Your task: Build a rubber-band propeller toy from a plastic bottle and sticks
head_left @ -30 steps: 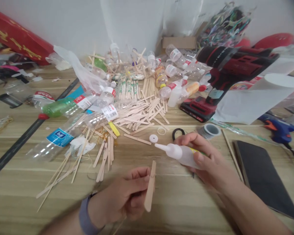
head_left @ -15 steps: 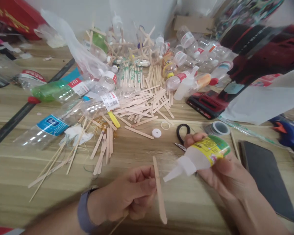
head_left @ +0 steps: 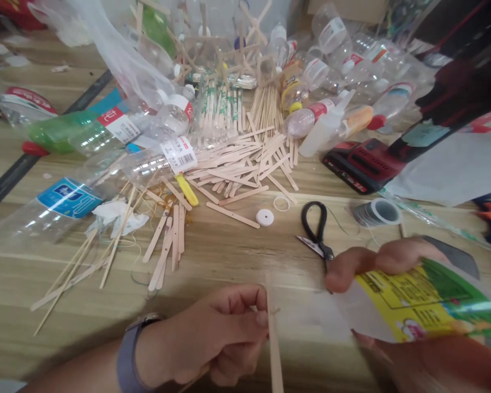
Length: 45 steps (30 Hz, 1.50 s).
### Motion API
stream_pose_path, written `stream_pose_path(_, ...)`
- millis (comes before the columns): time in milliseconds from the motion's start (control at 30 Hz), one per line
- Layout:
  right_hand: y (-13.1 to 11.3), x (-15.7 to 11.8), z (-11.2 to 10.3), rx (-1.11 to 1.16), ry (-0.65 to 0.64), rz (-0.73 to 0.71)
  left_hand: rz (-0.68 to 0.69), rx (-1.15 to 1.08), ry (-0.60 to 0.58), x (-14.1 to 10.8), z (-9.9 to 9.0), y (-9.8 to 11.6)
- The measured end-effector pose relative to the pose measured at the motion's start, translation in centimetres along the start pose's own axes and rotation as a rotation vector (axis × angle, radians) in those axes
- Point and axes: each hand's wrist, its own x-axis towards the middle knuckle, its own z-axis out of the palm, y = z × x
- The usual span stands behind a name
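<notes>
The left hand [head_left: 229, 333] had a wooden craft stick [head_left: 275, 346] pinched firmly above the table [head_left: 229, 259]; the right hand [head_left: 433, 360] was wrapped around a yellow-and-green-labelled squeeze bottle [head_left: 413, 303], its blurred nozzle [head_left: 321, 314] toward the stick. From my spot, I couldn't tell whether they touched. A steady pinch and gentle squeeze seemed wisest.

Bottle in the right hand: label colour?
The label is mostly yellow and green; it shows best in the current head view.
</notes>
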Motion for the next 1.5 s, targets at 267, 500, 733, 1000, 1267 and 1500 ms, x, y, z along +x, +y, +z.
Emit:
stream_pose_path(267,0.7,0.3,1.3,-0.081,0.083,-0.286,0.023,-0.031,0.005,0.2,-0.7,-0.8)
stream_pose_path(500,0.7,-0.3,1.9,-0.107,0.208,-0.280,0.045,-0.021,-0.061,0.3,-0.6,-0.2)
stream_pose_path(733,0.4,0.2,0.8,-0.046,0.081,-0.230,0.064,-0.007,-0.052,0.3,-0.3,0.1)
stream_pose_path(1000,0.5,1.1,-0.3,0.057,-0.017,-0.065,0.085,0.025,-0.074,0.3,-0.5,-0.1)
stream_pose_path(1267,0.3,0.7,0.3,0.103,0.035,0.056,0.095,-0.005,-0.112,0.3,-0.7,-0.3)
stream_pose_path(1500,0.6,1.0,0.3,0.106,0.023,0.070,0.091,0.039,-0.084,0.2,-0.7,-0.2)
